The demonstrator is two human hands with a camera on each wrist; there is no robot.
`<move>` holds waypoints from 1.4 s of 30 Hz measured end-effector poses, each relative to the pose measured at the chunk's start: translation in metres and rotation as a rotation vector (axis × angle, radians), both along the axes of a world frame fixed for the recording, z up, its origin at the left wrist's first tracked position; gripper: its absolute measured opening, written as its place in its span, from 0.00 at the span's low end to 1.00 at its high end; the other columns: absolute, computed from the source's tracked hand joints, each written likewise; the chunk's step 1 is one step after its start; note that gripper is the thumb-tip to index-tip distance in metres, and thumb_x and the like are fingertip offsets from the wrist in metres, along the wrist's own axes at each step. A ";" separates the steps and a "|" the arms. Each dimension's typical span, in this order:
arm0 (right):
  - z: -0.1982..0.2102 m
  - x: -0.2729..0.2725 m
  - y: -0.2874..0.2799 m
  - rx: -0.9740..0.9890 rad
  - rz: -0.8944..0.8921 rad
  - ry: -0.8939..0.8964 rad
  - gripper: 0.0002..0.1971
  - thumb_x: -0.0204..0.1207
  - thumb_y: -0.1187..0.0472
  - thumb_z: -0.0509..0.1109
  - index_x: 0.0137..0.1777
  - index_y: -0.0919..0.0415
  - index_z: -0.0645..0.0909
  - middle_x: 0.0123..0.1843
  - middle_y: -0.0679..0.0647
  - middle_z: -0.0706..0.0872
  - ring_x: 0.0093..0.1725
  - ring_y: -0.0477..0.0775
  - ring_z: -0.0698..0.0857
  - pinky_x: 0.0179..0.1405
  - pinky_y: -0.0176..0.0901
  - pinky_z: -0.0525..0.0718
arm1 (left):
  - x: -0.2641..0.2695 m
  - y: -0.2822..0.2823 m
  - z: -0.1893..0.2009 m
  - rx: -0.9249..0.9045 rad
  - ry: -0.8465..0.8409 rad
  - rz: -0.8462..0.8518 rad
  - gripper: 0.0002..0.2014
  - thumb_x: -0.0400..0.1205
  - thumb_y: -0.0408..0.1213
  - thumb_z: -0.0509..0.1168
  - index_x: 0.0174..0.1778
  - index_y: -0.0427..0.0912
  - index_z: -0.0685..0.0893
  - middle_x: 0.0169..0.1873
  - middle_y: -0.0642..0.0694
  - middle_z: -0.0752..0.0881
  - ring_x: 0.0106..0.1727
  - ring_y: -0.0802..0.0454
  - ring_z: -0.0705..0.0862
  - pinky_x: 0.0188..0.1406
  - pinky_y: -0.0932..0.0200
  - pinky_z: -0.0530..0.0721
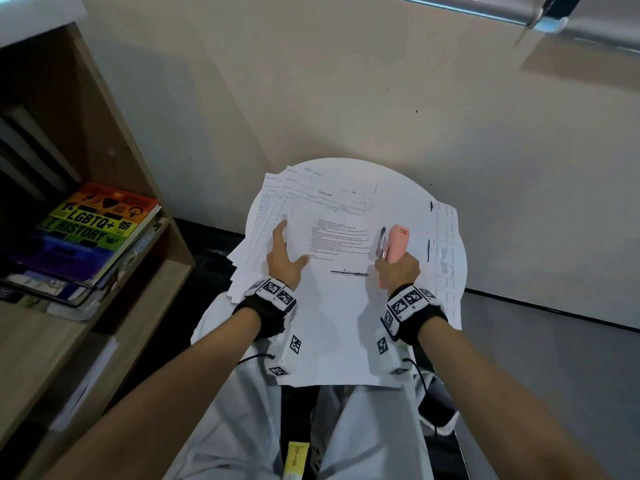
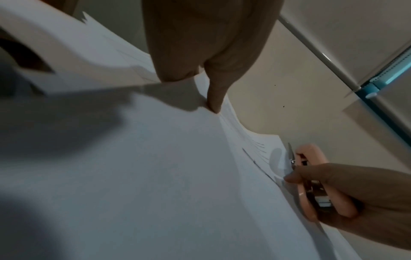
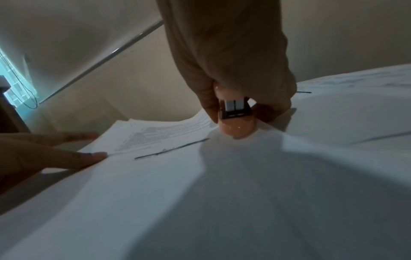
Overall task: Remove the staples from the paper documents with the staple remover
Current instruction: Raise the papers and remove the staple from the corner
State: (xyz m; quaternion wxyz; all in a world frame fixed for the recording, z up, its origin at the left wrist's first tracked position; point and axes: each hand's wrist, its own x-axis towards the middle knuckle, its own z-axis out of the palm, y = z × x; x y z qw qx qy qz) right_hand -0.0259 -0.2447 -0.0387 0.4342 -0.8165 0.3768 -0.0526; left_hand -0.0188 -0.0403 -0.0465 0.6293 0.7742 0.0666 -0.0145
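Loose papers cover nearly the whole round worktop; only its far right edge is bare. A wall rises just behind the far edge, and a bookshelf stands left of the worktop.

From above, the left hand comes down onto the white paper — one straight fingertip presses the top sheet near its far edge, where further sheets fan out beneath. At lower right, the right hand curls round a pink staple remover — its metal tip points up, just beside the paper's edge. A beige wall stands behind.
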 end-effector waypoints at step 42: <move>0.139 -0.030 -0.008 0.382 0.361 -0.821 0.18 0.66 0.77 0.77 0.56 0.77 0.80 0.46 0.60 0.86 0.45 0.58 0.85 0.44 0.43 0.86 | 0.017 -0.005 0.152 -0.302 -0.536 -0.107 0.20 0.84 0.32 0.60 0.71 0.42 0.64 0.65 0.45 0.78 0.63 0.57 0.81 0.65 0.62 0.79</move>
